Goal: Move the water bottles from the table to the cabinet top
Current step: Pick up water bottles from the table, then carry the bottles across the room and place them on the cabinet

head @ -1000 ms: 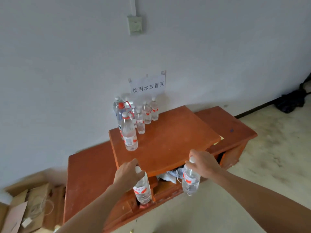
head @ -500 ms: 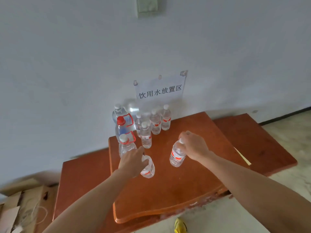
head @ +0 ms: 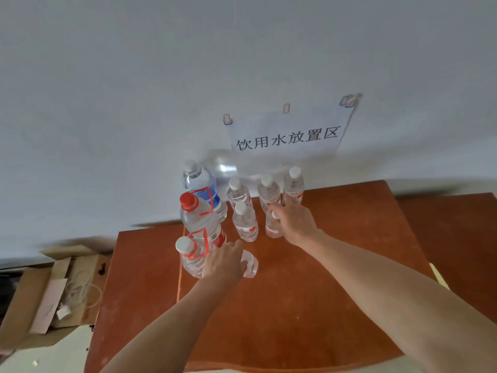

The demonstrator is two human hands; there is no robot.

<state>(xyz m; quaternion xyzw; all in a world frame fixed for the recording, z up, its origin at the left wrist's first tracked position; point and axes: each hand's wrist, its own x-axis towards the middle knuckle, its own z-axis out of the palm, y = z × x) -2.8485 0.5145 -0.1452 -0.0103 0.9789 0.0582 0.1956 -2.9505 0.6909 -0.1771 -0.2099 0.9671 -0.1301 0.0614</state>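
Several clear water bottles stand grouped at the back of the red-brown cabinet top, against the wall. My left hand grips a small clear bottle from above, low over the wood beside a white-capped bottle. My right hand holds another small bottle with a red label, down among the standing ones and next to a small white-capped bottle. A tall red-capped bottle and a blue-labelled one stand at the left of the group.
A paper sign with Chinese text is clipped to the white wall above the bottles. A lower wooden surface extends left and right of the cabinet top. Cardboard boxes with a white cable lie on the floor at the left.
Both hands have carried their bottles from below the cabinet's front edge up and back to the bottle group by the wall. The view has closed in on the cabinet top.
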